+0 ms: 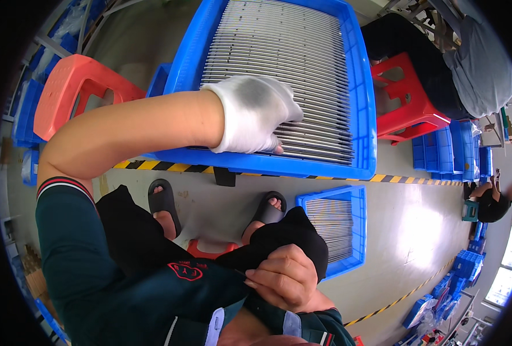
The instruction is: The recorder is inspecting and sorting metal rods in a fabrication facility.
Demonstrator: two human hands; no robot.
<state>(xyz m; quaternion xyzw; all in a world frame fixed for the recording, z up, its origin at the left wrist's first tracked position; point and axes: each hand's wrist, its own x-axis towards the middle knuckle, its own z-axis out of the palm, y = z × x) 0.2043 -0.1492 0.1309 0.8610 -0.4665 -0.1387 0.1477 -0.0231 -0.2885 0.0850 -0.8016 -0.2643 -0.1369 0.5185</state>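
Note:
My left hand [257, 114], in a white glove smudged grey on the back, reaches over a large blue plastic crate [364, 115]. Long thin metal strips [279, 46] stand packed in rows inside it. The gloved fingers curl down onto the strips near the crate's close side, and a bare thumb tip pokes out. How many strips lie in the grasp is hidden. My right hand [288, 277] is bare and closed in front of my dark green shirt [140, 300]. Whatever its fingers pinch, perhaps cloth, cannot be made out.
A smaller blue crate [360, 230] with similar strips sits on the floor by my knee. Red stools [66, 86] flank the large crate; a seated person [475, 69] is at right. Yellow-black tape [406, 180] runs along behind. Blue bins [446, 147] are stacked further right.

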